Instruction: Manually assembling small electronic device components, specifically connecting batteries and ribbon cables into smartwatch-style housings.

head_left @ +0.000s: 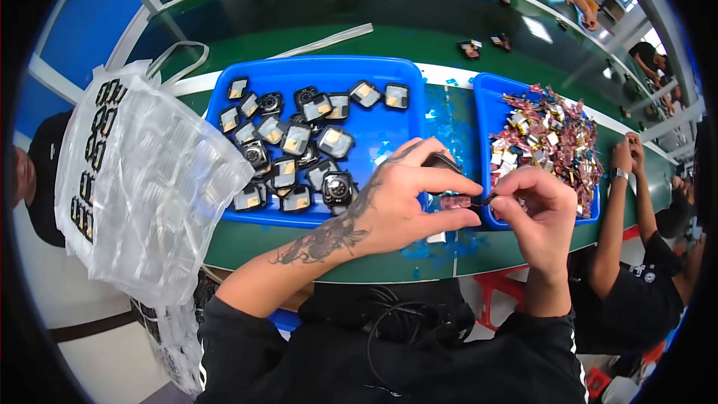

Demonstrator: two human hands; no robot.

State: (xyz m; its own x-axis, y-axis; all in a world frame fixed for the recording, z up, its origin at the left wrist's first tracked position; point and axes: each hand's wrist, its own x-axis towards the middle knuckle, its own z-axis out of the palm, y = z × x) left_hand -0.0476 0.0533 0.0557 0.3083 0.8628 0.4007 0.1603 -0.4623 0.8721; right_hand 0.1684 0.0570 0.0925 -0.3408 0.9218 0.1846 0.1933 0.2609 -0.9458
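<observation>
My left hand is closed around a black watch-like case, mostly hidden by the fingers. A small pink circuit part shows between its thumb and forefinger. Beside it, my right hand pinches a tiny dark piece that seems to meet the pink part; the exact joint is too small to see. Both hands hover over the bench between two blue trays. In the left tray lie several black watch cases, some showing pale, tan-marked faces. The right tray is heaped with pink flexible circuit parts.
Clear plastic packaging with black parts hangs over the bench's left end. Blue film scraps litter the strip between the trays. A green belt beyond carries a few small parts. Co-workers' arms are close on the right.
</observation>
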